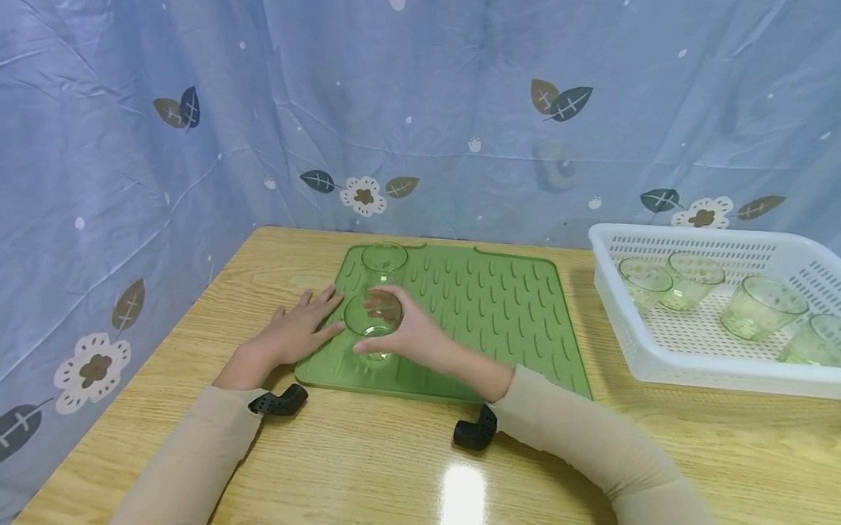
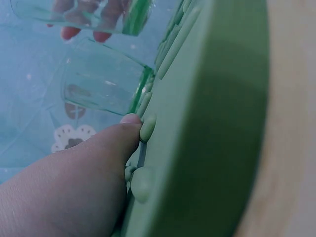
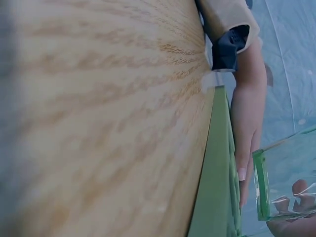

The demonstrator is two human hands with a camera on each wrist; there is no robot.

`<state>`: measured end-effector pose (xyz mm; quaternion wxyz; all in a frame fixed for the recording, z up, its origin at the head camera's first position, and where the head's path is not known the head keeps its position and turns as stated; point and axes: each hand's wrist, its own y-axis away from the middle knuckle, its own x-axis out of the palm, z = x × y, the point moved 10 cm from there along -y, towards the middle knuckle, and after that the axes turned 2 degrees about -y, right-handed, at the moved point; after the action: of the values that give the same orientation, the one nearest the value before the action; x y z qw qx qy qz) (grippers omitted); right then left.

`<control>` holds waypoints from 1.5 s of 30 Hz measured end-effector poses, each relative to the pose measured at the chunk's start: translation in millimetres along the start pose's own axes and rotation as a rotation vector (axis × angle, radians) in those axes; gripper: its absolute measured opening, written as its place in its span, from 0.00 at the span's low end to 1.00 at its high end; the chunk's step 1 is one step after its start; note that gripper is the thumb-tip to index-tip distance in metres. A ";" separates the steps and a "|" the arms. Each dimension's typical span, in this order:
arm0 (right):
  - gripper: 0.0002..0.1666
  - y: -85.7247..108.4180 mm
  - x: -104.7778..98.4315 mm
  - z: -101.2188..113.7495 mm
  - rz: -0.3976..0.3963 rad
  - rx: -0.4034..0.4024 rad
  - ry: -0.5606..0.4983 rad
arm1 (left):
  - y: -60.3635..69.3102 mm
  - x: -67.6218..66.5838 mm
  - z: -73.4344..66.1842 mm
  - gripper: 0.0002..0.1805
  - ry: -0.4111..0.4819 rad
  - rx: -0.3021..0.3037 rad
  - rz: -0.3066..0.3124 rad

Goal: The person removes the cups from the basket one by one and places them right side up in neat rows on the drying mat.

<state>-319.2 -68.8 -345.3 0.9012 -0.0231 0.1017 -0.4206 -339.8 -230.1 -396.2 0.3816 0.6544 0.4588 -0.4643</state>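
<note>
A green ribbed mat (image 1: 489, 314) lies on the wooden table. The right hand (image 1: 406, 325) grips a clear green-tinted glass (image 1: 373, 323) by its sides, upright over the mat's near left part; in the right wrist view the base of this glass (image 3: 262, 185) is a little off the mat. Behind it a second glass (image 1: 385, 262) stands upright near the mat's back left corner. The left hand (image 1: 291, 335) rests with fingers spread on the mat's left edge, its thumb (image 2: 131, 119) touching the mat in the left wrist view.
At the right stands a white perforated basket (image 1: 750, 375) with several similar glasses (image 1: 761, 308) inside. A blue patterned curtain (image 1: 472, 99) hangs behind the table and along its left side. Bare wood (image 1: 367, 466) shows in front of the mat.
</note>
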 end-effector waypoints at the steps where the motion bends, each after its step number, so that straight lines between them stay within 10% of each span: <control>1: 0.53 -0.8 0.2 -1.2 -0.003 0.009 -0.003 | -0.1 0.0 0.1 0.40 0.000 -0.001 0.001; 45: 0.52 -3.1 0.5 -21.5 0.094 0.196 -0.024 | 1.0 -0.7 0.2 0.40 0.001 -0.002 0.001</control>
<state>-325.6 -70.2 -366.0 0.9191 0.0649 0.0500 -0.3853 -339.0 -230.7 -395.5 0.3822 0.6544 0.4594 -0.4633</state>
